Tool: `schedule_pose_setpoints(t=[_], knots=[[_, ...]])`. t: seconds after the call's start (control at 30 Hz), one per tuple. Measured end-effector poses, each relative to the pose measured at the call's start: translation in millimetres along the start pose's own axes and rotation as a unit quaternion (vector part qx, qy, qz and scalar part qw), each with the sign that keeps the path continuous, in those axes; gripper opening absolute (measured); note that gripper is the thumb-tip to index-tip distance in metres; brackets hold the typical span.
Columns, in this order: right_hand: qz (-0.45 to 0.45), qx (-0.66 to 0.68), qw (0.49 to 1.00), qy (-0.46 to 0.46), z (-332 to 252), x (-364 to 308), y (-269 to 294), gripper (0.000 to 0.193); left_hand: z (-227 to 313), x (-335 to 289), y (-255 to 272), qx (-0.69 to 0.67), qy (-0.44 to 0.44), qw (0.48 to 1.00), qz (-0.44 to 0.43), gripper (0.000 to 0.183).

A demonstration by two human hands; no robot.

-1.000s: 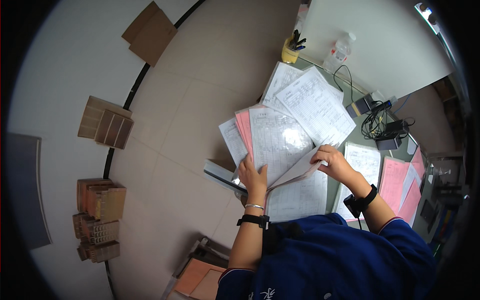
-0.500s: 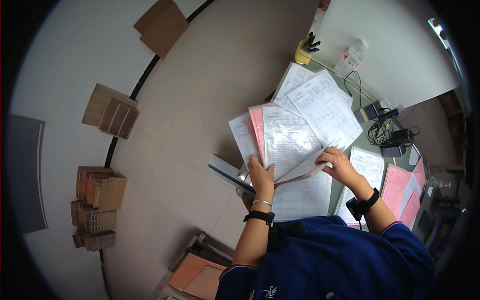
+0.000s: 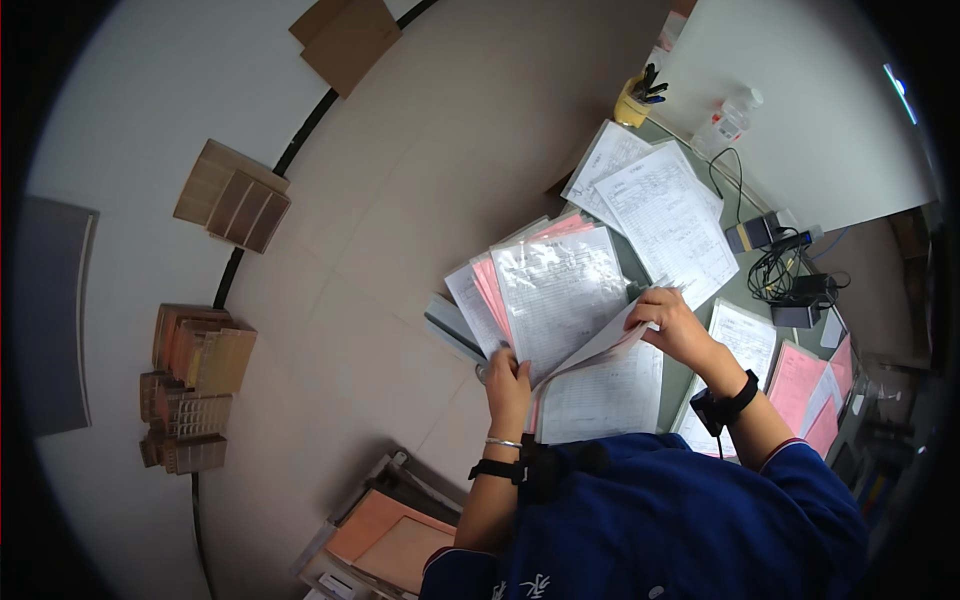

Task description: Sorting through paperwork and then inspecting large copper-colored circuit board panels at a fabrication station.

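A fanned stack of printed forms in clear plastic sleeves (image 3: 555, 290) lies over the near left part of the desk, with pink sheets (image 3: 490, 293) showing between them. My left hand (image 3: 508, 392) is closed on the stack's lower left edge, thumb on top; the fingers underneath are partly hidden. Between the thumb and fingers of my right hand (image 3: 672, 325) is the raised edge of some sleeved forms (image 3: 600, 345), bent up and curving back toward me. Below the lifted forms, another printed form (image 3: 605, 400) lies flat close to my body.
More sleeved forms (image 3: 670, 215) lie at the far side. On the right are pink sheets (image 3: 795, 385), tangled black cables (image 3: 775, 272) and adapters. A yellow pen cup (image 3: 631, 103) and a plastic bottle (image 3: 728, 122) stand along the back. Cardboard stacks (image 3: 200, 350) line the wall.
My left hand has slid toward me and slightly left along the stack's edge. The top sleeved form has shifted left and nearer, uncovering more pink behind it. My right hand keeps its pinch.
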State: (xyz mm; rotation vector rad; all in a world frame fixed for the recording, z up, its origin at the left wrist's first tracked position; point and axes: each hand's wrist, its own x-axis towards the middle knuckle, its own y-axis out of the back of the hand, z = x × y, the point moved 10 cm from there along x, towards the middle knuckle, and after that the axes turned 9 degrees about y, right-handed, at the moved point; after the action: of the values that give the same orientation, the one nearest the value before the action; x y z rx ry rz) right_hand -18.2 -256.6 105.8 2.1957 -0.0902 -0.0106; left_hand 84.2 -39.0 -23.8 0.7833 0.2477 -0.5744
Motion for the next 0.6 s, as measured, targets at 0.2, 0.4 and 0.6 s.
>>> schedule_pose_setpoints(t=[0.2,0.4,0.6], knots=[[0.016,0.014,0.999,0.035,-17.6,10.8,-3.9,0.019,27.7,21.8,17.3,-0.096,-0.078,0.986,0.108,0.057],[0.025,0.024,0.999,0.034,-16.8,6.7,-4.8,0.019,15.3,47.2,7.8,-0.129,-0.004,0.986,0.104,0.034],[0.025,-0.028,0.999,-0.029,-14.6,15.6,13.7,0.019,38.5,14.8,-9.2,-0.145,-0.089,0.98,-0.104,0.009]])
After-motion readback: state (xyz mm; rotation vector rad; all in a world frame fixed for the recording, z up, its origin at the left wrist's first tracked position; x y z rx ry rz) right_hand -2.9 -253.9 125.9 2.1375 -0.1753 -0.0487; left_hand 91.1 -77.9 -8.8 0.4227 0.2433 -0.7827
